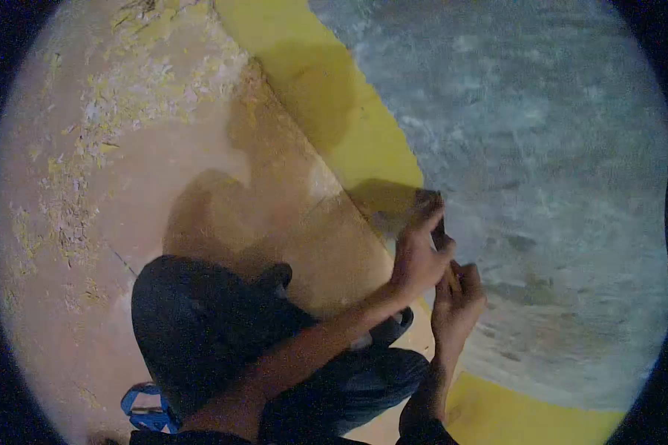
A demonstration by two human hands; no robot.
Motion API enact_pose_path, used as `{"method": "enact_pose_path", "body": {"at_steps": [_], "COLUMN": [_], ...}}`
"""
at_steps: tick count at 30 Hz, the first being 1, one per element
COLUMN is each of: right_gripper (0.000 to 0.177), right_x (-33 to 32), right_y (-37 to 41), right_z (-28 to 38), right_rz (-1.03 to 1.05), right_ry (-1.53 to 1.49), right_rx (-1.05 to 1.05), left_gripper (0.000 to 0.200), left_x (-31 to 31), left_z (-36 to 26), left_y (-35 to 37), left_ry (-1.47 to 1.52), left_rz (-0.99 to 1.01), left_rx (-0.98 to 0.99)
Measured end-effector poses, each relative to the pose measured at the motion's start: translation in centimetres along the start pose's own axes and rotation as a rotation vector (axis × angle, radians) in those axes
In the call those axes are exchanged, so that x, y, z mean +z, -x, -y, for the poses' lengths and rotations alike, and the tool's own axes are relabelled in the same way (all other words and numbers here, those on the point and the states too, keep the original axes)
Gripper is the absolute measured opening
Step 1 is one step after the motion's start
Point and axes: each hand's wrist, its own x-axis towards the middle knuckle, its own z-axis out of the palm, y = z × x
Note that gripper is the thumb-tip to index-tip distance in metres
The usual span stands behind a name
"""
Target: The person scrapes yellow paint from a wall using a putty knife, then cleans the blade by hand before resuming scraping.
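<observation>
A dark, narrow scraper is held in both hands against the wall, on the border between yellow paint and bare grey surface. My left hand is closed on its upper part, with a finger stretched along the blade towards the wall. Just below and to the right, my right hand grips the lower end, where a bit of brownish handle shows between the fingers. The blade's tip is partly hidden by the left fingers and shadow. Yellow paint runs in a band along the wall's foot; the grey wall rises to the right.
Yellow and white paint flakes lie scattered over the tan floor at the left. My bent, dark-clothed legs fill the lower middle. A blue item with pale patches sits on the floor beside them. Shadows fall across floor and wall.
</observation>
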Motion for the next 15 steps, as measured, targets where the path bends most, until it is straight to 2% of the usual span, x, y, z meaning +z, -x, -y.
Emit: {"method": "enact_pose_path", "body": {"at_steps": [3,5,6,7,9,11,13,14,15], "right_gripper": [0.015,0.014,0.013,0.013,0.012,0.013,0.015,0.015,0.015], "right_x": [0.6,1.1,0.8,0.7,1.0,1.2,0.8,0.6,0.4], "right_y": [0.0,-1.1,-0.6,-0.2,-0.5,-0.5,-0.4,-0.5,-0.3], "right_z": [-0.3,1.7,1.3,1.3,0.9,0.5,1.3,1.6,1.6], "right_rz": [-0.026,0.027,0.007,-0.005,-0.054,-0.032,-0.029,-0.043,-0.047], "right_ry": [0.018,0.02,0.011,0.005,-0.027,0.003,0.03,0.027,-0.005], "right_rx": [0.013,-0.13,-0.06,-0.065,0.002,-0.018,-0.147,-0.155,-0.055], "left_gripper": [0.052,0.052,0.052,0.052,0.051,0.051,0.051,0.051,0.051], "left_x": [0.3,-1.8,-2.5,-2.1,-1.0,-1.4,-1.6,-1.2,-0.9], "left_z": [1.9,0.1,-1.6,-1.0,0.1,0.3,-0.8,-0.6,-0.7], "left_y": [-0.3,-1.6,-1.9,-1.5,-1.8,-1.6,-1.7,-1.8,-1.7], "left_ry": [-0.039,0.027,0.095,0.094,-0.01,-0.048,0.091,0.094,0.039], "left_rz": [-0.106,-0.056,0.047,0.052,-0.092,-0.039,-0.035,-0.032,-0.075], "left_rx": [0.062,-0.111,-0.173,-0.159,0.029,-0.064,-0.118,-0.102,0.018]}}
